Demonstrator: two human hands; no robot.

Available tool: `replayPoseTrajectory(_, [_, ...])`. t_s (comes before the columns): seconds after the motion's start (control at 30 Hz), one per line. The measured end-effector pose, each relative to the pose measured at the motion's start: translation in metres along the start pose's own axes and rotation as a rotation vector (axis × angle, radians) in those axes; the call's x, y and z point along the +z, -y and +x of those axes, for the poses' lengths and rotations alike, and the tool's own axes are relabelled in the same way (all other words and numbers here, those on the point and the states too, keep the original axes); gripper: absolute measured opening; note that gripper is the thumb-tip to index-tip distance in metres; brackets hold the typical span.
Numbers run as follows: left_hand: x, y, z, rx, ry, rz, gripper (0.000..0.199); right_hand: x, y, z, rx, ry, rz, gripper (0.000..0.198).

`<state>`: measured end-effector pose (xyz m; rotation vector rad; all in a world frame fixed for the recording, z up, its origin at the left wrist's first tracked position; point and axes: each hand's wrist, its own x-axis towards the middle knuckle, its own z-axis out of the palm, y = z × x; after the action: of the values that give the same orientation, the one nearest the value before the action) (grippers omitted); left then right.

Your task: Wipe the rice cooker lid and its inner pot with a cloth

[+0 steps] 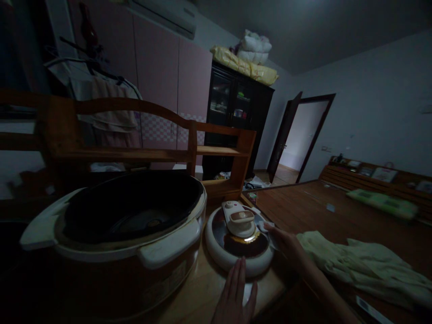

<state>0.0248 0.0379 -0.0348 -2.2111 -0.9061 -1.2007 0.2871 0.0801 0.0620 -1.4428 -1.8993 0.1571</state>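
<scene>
A round white pot lid (236, 245) with a dark glass centre and a cream knob lies on the wooden table (202, 288). My left hand (236, 292) rests flat with fingers together against the lid's near rim. My right hand (285, 243) presses a small white cloth (263, 227) onto the lid's right side. To the left stands a large open electric cooker (118, 234) with a dark, empty-looking inner pot.
A wooden shelf rack (216, 153) rises behind the cooker. A pale green cloth (357, 265) lies on the wooden surface to the right. A black cabinet (236, 117) and an open door (286, 135) stand at the back. The room is dim.
</scene>
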Motion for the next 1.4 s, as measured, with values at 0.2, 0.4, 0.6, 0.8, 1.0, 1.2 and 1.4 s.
replayPoseTrajectory(0.2, [0.001,0.000,0.000,0.001,-0.001,-0.014,0.048,0.019,-0.012,0.052,0.025,-0.007,-0.012,0.036])
replayPoseTrajectory(0.4, [0.002,0.000,0.001,0.010,-0.017,-0.022,0.049,0.031,-0.018,0.057,0.041,-0.047,0.046,0.040])
replayPoseTrajectory(0.6, [0.001,-0.001,0.000,-0.010,-0.006,-0.042,0.051,0.029,-0.001,0.037,0.048,-0.046,0.115,0.039])
replayPoseTrajectory(0.8, [-0.003,-0.001,-0.002,0.001,0.046,-0.048,0.052,0.023,0.011,0.013,0.033,-0.027,0.123,0.038])
replayPoseTrajectory(1.0, [-0.008,-0.002,-0.003,-0.009,0.120,-0.070,0.052,0.022,0.000,-0.005,-0.003,-0.037,0.093,0.036])
replayPoseTrajectory(1.2, [-0.010,-0.002,-0.001,-0.010,0.128,-0.049,0.050,0.020,-0.009,-0.020,0.005,-0.023,0.099,0.038])
replayPoseTrajectory(1.4, [-0.013,0.002,0.001,0.013,0.106,-0.048,0.050,0.016,-0.012,-0.042,0.062,-0.050,0.129,0.037])
